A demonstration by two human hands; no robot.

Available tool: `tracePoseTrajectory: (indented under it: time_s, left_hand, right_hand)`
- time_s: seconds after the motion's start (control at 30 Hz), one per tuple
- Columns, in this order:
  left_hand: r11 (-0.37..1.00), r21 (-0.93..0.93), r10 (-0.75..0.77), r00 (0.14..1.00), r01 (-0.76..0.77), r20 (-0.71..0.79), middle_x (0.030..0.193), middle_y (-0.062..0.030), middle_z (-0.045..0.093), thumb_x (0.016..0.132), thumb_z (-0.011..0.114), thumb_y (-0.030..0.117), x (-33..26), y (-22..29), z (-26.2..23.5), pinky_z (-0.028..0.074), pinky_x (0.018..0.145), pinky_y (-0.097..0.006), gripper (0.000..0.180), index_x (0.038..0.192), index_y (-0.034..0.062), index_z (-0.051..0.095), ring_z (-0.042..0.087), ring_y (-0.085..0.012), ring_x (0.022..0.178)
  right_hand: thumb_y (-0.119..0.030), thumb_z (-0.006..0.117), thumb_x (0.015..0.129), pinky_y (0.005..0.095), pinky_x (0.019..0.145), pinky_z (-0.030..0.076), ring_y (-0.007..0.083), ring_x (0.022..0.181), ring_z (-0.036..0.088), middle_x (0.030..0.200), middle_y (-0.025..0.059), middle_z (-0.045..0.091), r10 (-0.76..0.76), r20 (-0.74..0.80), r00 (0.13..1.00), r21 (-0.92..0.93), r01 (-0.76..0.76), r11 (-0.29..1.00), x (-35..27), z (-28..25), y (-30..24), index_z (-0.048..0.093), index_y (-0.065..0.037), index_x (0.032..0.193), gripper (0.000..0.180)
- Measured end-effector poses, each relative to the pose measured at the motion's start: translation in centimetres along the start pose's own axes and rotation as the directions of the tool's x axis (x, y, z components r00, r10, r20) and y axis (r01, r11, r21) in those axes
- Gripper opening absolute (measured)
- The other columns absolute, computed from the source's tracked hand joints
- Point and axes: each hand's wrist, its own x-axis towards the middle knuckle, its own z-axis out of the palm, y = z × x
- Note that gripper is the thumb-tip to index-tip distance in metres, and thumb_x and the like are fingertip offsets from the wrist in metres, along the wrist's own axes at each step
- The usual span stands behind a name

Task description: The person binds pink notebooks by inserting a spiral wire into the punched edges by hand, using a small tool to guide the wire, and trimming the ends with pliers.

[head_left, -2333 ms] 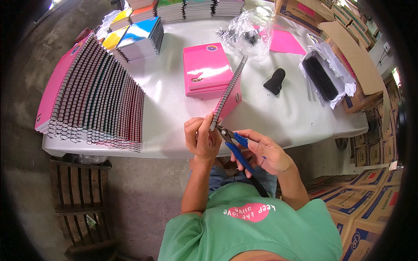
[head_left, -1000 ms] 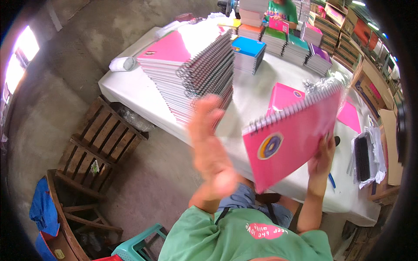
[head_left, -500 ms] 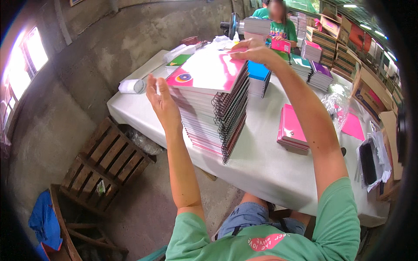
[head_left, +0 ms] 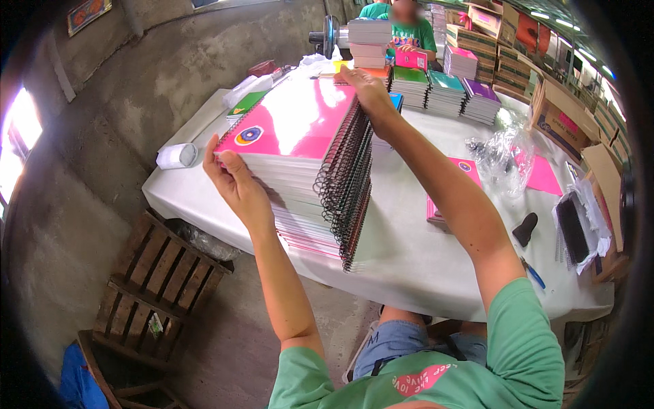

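Note:
A tall stack of spiral notebooks (head_left: 303, 187) stands near the table's front edge, its black coils bunched along the right side. On top lies a glossy pink spiral notebook (head_left: 300, 129) with a round emblem. My left hand (head_left: 242, 187) is at its near left corner, thumb by the front edge and fingers curled round the left side. My right hand (head_left: 368, 95) grips the far right corner, its fingertips on the upper edge. Part of the right hand's hold is hidden behind the stack.
Pink notebooks (head_left: 466, 170) lie right of the stack, partly behind my forearm. Green, teal and purple notebook piles (head_left: 446, 92) stand farther back, near a seated person (head_left: 413, 34). Clear plastic (head_left: 514, 153), blue-handled pliers (head_left: 533, 274) and cardboard boxes (head_left: 562, 119) are at right; a wooden pallet (head_left: 153, 273) at lower left.
My left hand has come in against the top notebook's corner, from beside it. My right hand stays at the far corner. The view has shifted, and pliers now show at right.

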Motion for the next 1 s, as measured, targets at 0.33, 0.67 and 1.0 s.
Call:
tracePoseTrajectory:
  time_s: [0.33, 0.67, 1.0]
  left_hand:
    - [0.997, -0.035, -0.071, 0.993, 0.068, -0.089, 0.121, -0.0088, 0.047, 0.098, 0.034, 0.045, 0.0, 0.4, 0.6, 0.037, 0.096, -0.03, 0.044, 0.124, 0.0109, 0.045, 0.047, -0.017, 0.11]
    - [0.946, 0.296, 0.253, 0.879, -0.136, -0.404, 0.121, -0.011, 0.046, 0.094, 0.044, 0.044, -1.2, 2.4, 0.0, 0.032, 0.097, -0.04, 0.048, 0.118, 0.0025, 0.043, 0.045, -0.0228, 0.113]
    - [0.926, 0.019, 0.271, 0.699, -0.377, 0.662, 0.107, -0.015, 0.055, 0.079, 0.065, 0.017, -18.1, 3.9, 8.1, 0.043, 0.089, -0.039, 0.041, 0.116, 0.0031, 0.055, 0.054, -0.0308, 0.103]
  right_hand:
    - [-0.03, 0.047, 0.093, 0.0293, 0.091, 0.041, 0.0212, 0.107, 0.056, 0.11, 0.0134, 0.061, -0.287, 0.057, 0.956, -0.321, 0.289, 0.902, 0.5, -0.5, 1.8, 0.06, 0.001, 0.112, 0.039]
    - [-0.038, 0.054, 0.09, 0.0326, 0.089, 0.042, 0.0227, 0.105, 0.053, 0.11, 0.015, 0.055, -0.272, -0.005, 0.962, -0.405, 0.247, 0.88, -2.3, -4.3, 1.0, 0.049, -0.002, 0.123, 0.049]
    - [-0.044, 0.065, 0.078, 0.0376, 0.093, 0.044, 0.0302, 0.108, 0.057, 0.117, 0.0207, 0.058, 0.289, -0.492, 0.821, -0.779, -0.564, 0.275, -18.3, -30.3, 9.2, 0.05, -0.003, 0.124, 0.063]
